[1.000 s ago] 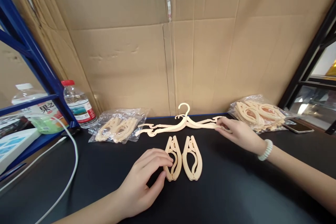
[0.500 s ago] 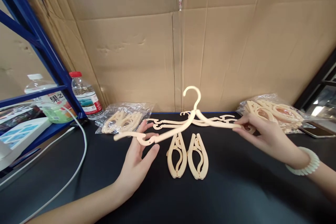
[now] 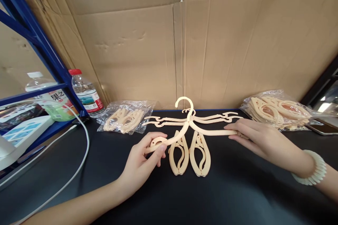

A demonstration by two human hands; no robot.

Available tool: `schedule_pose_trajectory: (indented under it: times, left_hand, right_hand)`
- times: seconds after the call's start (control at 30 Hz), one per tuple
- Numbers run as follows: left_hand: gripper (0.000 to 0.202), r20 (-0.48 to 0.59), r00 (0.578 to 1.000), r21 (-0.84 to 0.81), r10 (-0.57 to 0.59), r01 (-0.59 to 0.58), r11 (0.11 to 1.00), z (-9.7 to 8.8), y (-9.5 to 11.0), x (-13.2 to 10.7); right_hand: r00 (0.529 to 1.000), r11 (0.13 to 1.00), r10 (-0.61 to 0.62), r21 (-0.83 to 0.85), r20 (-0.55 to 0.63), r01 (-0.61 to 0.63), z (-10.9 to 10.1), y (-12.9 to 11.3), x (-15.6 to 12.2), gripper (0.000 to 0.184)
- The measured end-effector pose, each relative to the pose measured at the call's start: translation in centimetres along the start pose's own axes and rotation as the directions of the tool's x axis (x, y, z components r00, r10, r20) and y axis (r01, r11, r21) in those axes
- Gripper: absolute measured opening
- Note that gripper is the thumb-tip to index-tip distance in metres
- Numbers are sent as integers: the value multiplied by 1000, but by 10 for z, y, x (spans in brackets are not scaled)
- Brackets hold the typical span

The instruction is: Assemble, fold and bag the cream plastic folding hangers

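Both of my hands hold one cream folding hanger (image 3: pixel 211 132) above the black table, its hook pointing up. My left hand (image 3: pixel 144 158) pinches its left arm, where the end piece is folded back against it. Around the right arm's end my right hand (image 3: pixel 260 139) is closed; fingers hide that tip. Two folded hangers (image 3: pixel 179 158) lie side by side on the table just below the held one. Behind it rest unfolded hangers (image 3: pixel 166 121) with their arms spread, partly covered by the held hanger.
Clear plastic bags of folded hangers lie at the back left (image 3: pixel 124 119) and back right (image 3: pixel 280 110), the right one beside a phone (image 3: pixel 324 127). Bottles (image 3: pixel 88 95) and a blue rack (image 3: pixel 56 63) stand left. A white cable (image 3: pixel 86 147) curves across the table. Cardboard (image 3: pixel 132 49) walls the back.
The held hanger has come down and left. Its left end piece, stretched outward before, is now folded back. My left hand has gone from loosely spread fingers to a pinch on that arm.
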State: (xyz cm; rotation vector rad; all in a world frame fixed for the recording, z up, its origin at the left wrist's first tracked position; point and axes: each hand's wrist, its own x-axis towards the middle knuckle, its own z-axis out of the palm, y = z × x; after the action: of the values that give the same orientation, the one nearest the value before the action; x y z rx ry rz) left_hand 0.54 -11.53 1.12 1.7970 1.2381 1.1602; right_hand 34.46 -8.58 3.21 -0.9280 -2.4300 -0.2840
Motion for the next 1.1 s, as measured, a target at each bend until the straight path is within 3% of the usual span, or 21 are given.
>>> schedule_pose_trajectory:
  times: [0.13,0.27,0.53,0.77,0.9,1.1]
  left_hand:
    - [21,-6,999,-57,-38,37,998,-1,2,3]
    - [22,28,999,-78,-47,49,996,-1,1,3]
    - [21,31,999,-111,-40,43,993,-1,-1,3]
    - [20,10,999,-135,-52,53,989,0,0,4]
    - [20,17,998,-127,-53,54,990,-1,-1,3]
    - [20,0,998,-106,-56,55,993,-2,-2,5]
  right_hand:
    - [996,983,-55,-170,66,65,-12,0,1,29]
    - [1000,943,-17,-331,13,21,-16,-1,-1,33]
    - [1000,917,10,-399,11,-5,-9,-2,-6,39]
    - [998,989,-28,-143,-61,19,-6,-1,-6,43]
    - [994,999,9,45,-108,-5,-1,-4,-5,48]
    - [984,986,81,156,-161,-56,3,-11,1,40]
